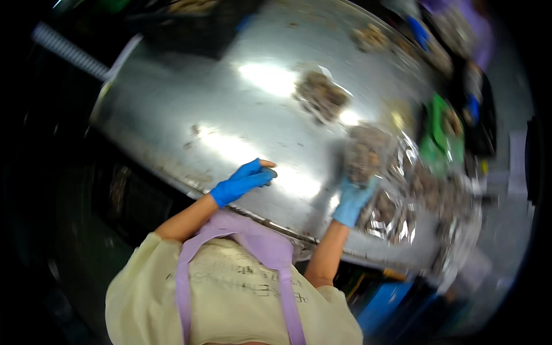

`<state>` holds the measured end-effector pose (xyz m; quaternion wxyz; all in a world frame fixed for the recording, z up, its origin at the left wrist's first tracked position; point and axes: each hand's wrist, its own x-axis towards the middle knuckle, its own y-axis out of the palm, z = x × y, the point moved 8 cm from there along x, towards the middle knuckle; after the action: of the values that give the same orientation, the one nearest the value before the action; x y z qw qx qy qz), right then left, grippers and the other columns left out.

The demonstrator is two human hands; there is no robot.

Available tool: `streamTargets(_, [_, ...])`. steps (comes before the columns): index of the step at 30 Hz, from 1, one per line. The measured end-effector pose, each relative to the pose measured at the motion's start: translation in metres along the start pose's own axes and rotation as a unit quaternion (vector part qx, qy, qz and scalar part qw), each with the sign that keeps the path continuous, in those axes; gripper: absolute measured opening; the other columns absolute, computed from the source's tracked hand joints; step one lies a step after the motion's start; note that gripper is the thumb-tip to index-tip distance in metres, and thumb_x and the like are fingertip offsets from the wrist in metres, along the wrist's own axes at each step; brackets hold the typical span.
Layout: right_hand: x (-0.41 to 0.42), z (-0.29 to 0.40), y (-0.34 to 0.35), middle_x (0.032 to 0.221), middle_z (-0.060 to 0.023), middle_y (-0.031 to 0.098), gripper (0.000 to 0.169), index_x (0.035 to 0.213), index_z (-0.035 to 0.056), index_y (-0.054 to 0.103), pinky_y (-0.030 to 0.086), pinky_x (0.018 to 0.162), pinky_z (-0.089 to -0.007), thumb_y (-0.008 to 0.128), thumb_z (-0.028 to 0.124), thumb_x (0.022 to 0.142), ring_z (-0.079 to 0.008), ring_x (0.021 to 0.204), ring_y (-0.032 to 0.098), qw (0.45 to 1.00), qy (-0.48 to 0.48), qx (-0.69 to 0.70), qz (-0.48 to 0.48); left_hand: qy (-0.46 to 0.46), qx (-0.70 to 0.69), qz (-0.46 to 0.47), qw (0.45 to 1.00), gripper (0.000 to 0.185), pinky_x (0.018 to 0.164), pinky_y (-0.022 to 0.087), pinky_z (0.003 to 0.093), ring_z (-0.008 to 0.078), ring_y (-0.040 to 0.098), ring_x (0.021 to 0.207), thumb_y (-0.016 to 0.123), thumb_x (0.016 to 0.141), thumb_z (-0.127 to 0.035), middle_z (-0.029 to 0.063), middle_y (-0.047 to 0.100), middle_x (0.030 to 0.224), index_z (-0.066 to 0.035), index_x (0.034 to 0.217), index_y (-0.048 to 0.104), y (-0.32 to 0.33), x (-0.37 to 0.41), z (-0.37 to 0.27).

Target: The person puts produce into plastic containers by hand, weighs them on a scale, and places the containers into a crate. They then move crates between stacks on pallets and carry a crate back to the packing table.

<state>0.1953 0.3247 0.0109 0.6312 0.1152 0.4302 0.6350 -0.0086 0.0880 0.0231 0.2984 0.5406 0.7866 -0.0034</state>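
Note:
My right hand (353, 199), in a light blue glove, grips the lower end of a clear plastic bag of brown pieces (364, 151) over the metal table (241, 112). Motion blurs the bag, so its contents cannot be named. My left hand (243, 181) wears a darker blue glove with one bare fingertip poking out. Its fingers are bent above the table's near side. Something small and dark (271, 174) shows at the fingertips; whether it is a held piece or stained glove is unclear. Several more filled clear bags (388, 211) lie just right of my right hand.
Another filled bag (322, 97) lies near the table's middle. At the right stands a green container (439, 133). Loose tan pieces (371, 39) rest at the far edge. A dark crate (185, 30) occupies the far left. Blue-gloved co-workers' hands (417, 33) appear at upper right.

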Motion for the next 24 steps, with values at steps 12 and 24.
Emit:
streamTargets(12, [0.046, -0.016, 0.027, 0.144, -0.0136, 0.033, 0.065, 0.141, 0.0097, 0.031, 0.019, 0.11, -0.0393, 0.055, 0.036, 0.087, -0.0284, 0.132, 0.029, 0.977, -0.068, -0.2, -0.02, 0.168, -0.164, -0.435, 0.869, 0.022, 0.068, 0.05, 0.0243, 0.01, 0.061, 0.079, 0.055, 0.092, -0.018, 0.0068, 0.064, 0.096, -0.003, 0.108, 0.058, -0.185, -0.155, 0.056])
streamTargets(24, [-0.142, -0.188, 0.047, 0.092, -0.0093, 0.059, 0.035, 0.112, 0.0024, 0.059, 0.042, 0.062, -0.029, 0.055, 0.029, 0.09, -0.0162, 0.074, 0.051, 0.78, -0.035, -0.6, 0.175, 0.201, -0.492, -0.693, 0.487, 0.031, 0.06, 0.043, 0.0244, 0.0108, 0.054, 0.066, 0.063, 0.086, -0.029, 0.0035, 0.062, 0.091, -0.011, 0.11, 0.057, -0.387, -0.341, 0.278])
